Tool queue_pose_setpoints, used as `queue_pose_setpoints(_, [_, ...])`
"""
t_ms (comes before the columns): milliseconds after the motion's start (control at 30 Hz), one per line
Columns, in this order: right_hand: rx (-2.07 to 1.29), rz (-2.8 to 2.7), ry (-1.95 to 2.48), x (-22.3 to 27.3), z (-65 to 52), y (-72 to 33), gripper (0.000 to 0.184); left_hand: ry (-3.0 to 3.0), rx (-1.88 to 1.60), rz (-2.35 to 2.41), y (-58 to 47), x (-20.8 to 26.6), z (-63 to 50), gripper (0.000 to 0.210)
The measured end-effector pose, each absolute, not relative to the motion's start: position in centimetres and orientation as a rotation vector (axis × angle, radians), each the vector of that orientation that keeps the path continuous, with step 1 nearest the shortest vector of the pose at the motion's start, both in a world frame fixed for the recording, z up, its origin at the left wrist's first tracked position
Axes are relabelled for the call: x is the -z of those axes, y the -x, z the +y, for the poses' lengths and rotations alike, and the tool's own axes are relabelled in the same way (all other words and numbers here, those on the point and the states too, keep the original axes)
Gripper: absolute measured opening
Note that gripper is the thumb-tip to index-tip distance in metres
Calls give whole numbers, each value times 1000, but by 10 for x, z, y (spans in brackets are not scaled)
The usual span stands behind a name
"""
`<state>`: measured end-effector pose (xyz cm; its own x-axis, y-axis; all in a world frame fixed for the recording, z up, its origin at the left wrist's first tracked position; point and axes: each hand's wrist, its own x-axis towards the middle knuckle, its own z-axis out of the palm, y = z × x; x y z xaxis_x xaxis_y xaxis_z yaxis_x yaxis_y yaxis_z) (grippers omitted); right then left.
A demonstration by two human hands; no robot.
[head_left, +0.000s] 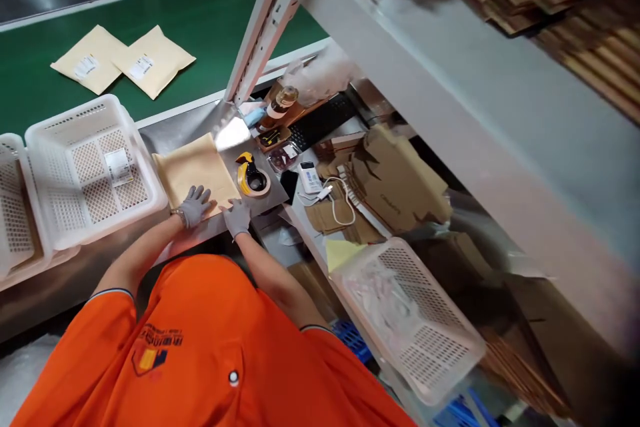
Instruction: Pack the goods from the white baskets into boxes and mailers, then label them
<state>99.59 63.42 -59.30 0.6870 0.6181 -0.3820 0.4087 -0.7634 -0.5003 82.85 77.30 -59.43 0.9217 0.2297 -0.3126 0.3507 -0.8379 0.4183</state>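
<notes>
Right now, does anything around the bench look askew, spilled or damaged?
No spill or damage stands out; the mailer under the left hand looks intact. Mildly untidy: one envelope lies askew, overlapping another on the green belt, and a white cable loops loosely over cardboard.

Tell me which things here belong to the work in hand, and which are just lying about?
Belonging to the work:
- tan envelope, touched by the left hand and right hand
- probably the tape dispenser, untouched beside it

Apparently just lying about:
- bottle
- black keyboard
- white device and white cable
</notes>
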Motion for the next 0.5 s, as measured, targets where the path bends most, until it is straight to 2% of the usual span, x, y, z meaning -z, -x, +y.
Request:
queue_pose_setpoints(67, [-728,-936,2589,591,631,-997,56,-2621,281,417,-824,602,750,65])
queue_pose_setpoints(267, [-770,-1204,2648,591,625,-1002,71,-2609,249,522,-785,628,700,78])
queue_pose_setpoints(500, [-781,-1361,2719,581,620,-1006,75,-2533,343,615,-725,636,690,83])
